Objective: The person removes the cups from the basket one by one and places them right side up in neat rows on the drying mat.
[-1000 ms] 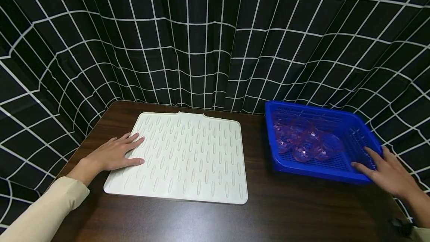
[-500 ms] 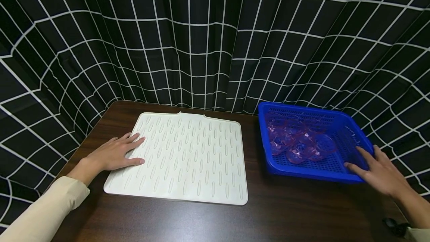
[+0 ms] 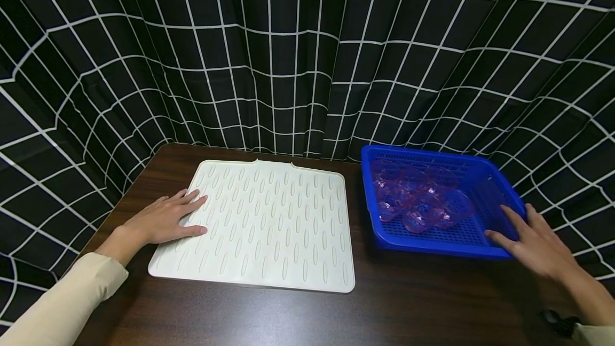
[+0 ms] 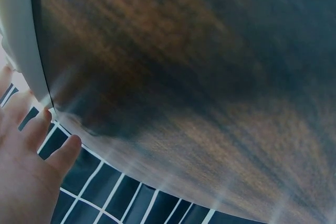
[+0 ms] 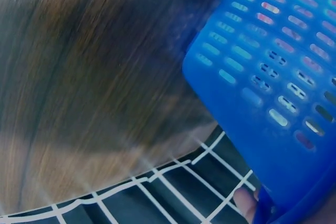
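My left hand (image 3: 165, 220) lies with fingers spread on the left edge of a white ribbed mat (image 3: 274, 234), which looks like a drying mat. In the left wrist view the same hand (image 4: 26, 166) shows beside the mat's pale edge. At the right, my right hand (image 3: 540, 244) grips the right end of a blue plastic basket (image 3: 432, 245), thumb and a finger over its rim. Several see-through pink cups (image 3: 418, 212) lie heaped in the basket's left part. The right wrist view shows the slotted basket wall (image 5: 226, 98) with a fingertip (image 5: 245, 203) under the rim.
Both things are on a dark wooden table (image 3: 408, 303). A black curtain (image 3: 288, 68) with white grid lines hangs close behind and along both sides. Between mat and basket runs a narrow strip of bare wood.
The basket with its cups has slid left toward the mat, my right hand moving along with it. My left hand and the mat have stayed in place.
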### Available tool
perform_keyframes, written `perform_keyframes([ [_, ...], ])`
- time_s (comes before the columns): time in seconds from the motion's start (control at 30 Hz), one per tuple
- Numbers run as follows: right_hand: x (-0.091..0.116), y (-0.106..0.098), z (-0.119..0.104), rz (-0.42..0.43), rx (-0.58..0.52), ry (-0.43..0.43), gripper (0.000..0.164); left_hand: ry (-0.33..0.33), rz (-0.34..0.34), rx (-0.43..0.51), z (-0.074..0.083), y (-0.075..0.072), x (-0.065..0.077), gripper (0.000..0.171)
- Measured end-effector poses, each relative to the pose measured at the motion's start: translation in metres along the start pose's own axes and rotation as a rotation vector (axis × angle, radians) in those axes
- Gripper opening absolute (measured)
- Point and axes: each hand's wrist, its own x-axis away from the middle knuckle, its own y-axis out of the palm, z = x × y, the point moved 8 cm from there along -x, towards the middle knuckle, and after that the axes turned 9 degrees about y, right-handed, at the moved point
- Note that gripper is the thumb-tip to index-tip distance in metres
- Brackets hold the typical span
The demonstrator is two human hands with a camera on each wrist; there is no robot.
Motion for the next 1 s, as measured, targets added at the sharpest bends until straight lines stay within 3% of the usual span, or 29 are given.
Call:
perform_keyframes([
  [0.63,0.002,0.003,-0.019,-0.030,-0.015,-0.042,0.088,0.003,-0.003,0.006,0.000,-0.001,0.000,0.090],
  [0.8,-0.002,-0.001,-0.019,-0.090,0.016,-0.011,0.096,0.004,-0.003,0.007,-0.001,0.000,-0.001,0.091],
  [1.0,-0.012,-0.012,-0.022,-0.219,0.030,0.026,0.106,-0.002,-0.009,0.010,-0.002,0.001,-0.001,0.092],
])
